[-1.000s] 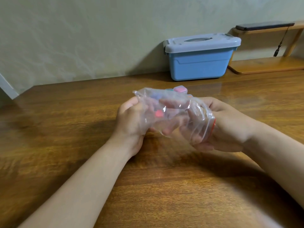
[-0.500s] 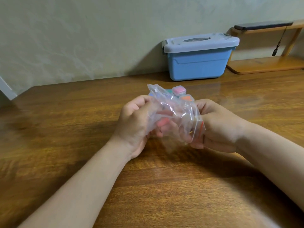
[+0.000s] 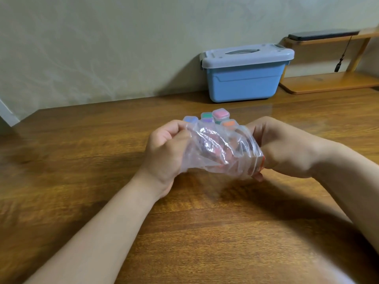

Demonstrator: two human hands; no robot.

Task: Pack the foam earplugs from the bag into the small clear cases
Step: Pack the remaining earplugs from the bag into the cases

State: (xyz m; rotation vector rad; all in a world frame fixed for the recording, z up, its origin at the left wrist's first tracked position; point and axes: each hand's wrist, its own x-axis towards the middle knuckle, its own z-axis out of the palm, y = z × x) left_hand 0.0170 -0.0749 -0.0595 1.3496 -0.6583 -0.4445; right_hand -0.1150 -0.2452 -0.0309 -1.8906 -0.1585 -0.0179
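While hands (image 3: 165,149) (image 3: 287,149) grip it, the bag (image 3: 202,160) holds earplugs (image 3: 218,151).

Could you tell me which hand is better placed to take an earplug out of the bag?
Probably the right hand: it holds the orange zip end of the bag, while the left hand grips the far end.

Contents of bag (image 3: 215,154) blurred behind crumpled plastic, small cases (image 3: 220,114) half hidden behind it, shelf (image 3: 328,83) cut by right edge
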